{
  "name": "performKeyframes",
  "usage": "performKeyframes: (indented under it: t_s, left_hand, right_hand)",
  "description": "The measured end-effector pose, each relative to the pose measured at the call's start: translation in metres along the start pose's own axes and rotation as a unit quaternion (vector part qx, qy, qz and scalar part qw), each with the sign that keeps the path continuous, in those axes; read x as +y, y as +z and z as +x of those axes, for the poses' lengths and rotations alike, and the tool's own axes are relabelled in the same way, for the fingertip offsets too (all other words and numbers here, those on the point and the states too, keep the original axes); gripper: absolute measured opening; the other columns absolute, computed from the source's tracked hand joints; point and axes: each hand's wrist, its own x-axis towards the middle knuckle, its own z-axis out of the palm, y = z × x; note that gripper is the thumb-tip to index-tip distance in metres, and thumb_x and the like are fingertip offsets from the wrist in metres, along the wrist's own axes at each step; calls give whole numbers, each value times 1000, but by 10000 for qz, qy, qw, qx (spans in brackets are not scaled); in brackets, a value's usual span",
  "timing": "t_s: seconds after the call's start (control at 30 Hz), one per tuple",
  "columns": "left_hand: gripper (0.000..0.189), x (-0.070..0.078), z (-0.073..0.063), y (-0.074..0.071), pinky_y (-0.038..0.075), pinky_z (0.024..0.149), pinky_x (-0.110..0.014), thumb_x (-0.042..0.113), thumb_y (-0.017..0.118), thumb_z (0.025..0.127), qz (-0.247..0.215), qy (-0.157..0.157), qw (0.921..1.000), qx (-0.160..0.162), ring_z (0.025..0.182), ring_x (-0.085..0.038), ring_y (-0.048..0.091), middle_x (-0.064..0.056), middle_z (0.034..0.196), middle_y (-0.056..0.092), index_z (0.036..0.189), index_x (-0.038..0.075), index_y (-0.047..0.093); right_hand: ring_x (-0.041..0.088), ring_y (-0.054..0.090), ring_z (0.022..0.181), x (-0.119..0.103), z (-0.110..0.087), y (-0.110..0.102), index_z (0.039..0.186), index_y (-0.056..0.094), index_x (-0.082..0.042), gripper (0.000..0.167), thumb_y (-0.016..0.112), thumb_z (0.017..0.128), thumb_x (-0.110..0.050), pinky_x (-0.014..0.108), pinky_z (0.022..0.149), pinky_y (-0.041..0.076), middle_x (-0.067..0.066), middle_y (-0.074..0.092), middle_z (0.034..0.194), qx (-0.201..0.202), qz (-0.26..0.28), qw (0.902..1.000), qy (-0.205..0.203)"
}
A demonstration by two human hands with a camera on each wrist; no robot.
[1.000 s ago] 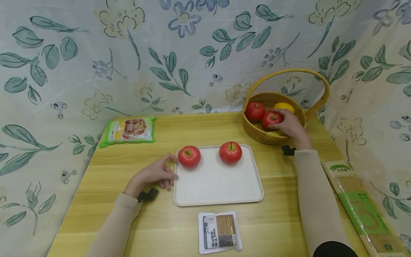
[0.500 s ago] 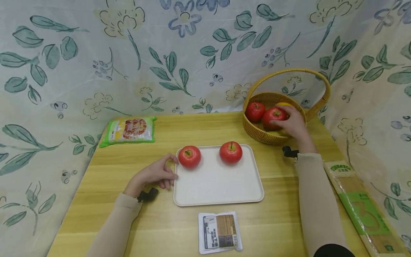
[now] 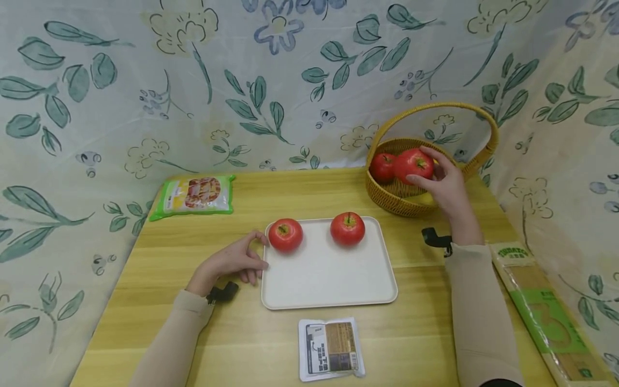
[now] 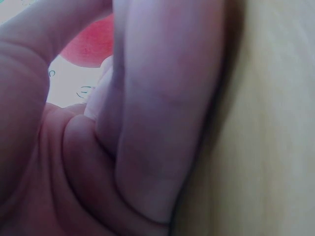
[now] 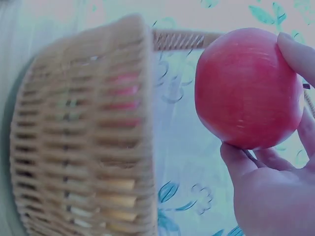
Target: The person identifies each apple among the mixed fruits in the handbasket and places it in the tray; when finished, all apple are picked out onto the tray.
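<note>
lifting well requires the right hand (image 3: pixel 450 188), pinching the apple (image 3: pixel 414 164), to clear the basket (image 3: pixel 394 205) while the left hand (image 3: pixel 231 261), thumb and forefinger spread, rests against the tray (image 3: pixel 329 282).

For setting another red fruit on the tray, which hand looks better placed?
The right hand, most likely: it holds a red fruit at the basket. The left hand is at the tray's left edge, away from the basket, and holds no fruit.
</note>
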Motion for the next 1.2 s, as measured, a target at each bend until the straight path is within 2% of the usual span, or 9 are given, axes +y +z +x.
performKeyframes:
  t_s: [0.13,0.27,0.4,0.57,0.7,0.8,0.93,1.03,1.2]
  left_hand:
    - [64,1,1,0,58,51,-28,22,81,95,10,18,10000,-2,56,-18,72,-9,77,77,141,14,37]
    - [63,1,1,-1,58,51,-28,22,80,95,19,39,10000,-19,56,-18,72,-8,76,77,141,13,37]
    - [63,1,2,-1,58,51,-28,21,80,95,5,40,10000,-34,56,-18,72,-9,76,77,141,14,37]
    - [62,0,1,-1,59,51,-28,21,80,96,3,44,10000,-46,57,-19,72,-9,76,77,140,14,37]
    - [62,0,1,-1,59,51,-28,21,80,96,7,31,10000,-38,57,-18,72,-8,76,76,140,14,37]
    - [62,1,0,-1,59,51,-29,22,79,96,8,16,10000,-27,57,-18,72,-8,76,76,140,13,37]
    - [63,1,-1,-1,59,51,-29,22,80,96,23,-13,10000,-9,57,-19,72,-8,76,76,140,14,37]
    - [63,0,0,-1,59,51,-29,22,80,96,46,-15,10000,3,57,-18,72,-8,76,77,140,14,37]
    - [63,1,0,0,59,51,-30,22,80,96,66,-18,10000,22,57,-18,72,-8,76,76,141,13,37]
  right_hand:
    - [19,42,145,-8,-10,5,156,51,-36,75,85,92,-19,10,106,50,-1,38,167,-47,248,9996,-103]
    - [20,43,146,-18,-21,12,155,53,-33,75,86,90,-15,9,103,51,0,39,165,-210,551,9981,-197]
    - [20,44,145,-30,-32,25,155,53,-30,73,85,91,-12,7,102,50,1,42,163,-485,609,9963,-369]
    - [19,47,143,-40,-42,47,154,54,-25,70,82,93,-7,10,105,50,2,44,163,-1014,553,9903,-777]
    - [21,47,145,-46,-50,66,153,56,-25,69,82,92,-7,13,107,50,0,44,163,-1416,519,9851,-823]
    - [24,48,146,-48,-56,80,152,56,-25,69,84,91,-8,20,111,51,-2,46,161,-1781,466,9797,-791]
    - [28,47,149,-51,-66,103,152,56,-23,70,85,90,-10,43,122,47,-1,46,162,-2380,348,9666,-883]
    - [30,46,150,-50,-75,123,151,58,-24,70,87,88,-12,56,124,42,-1,46,163,-2860,263,9524,-1025]
    - [27,45,150,-44,-92,158,146,62,-31,67,90,86,-19,58,120,46,-4,51,160,-3554,63,9276,-1151]
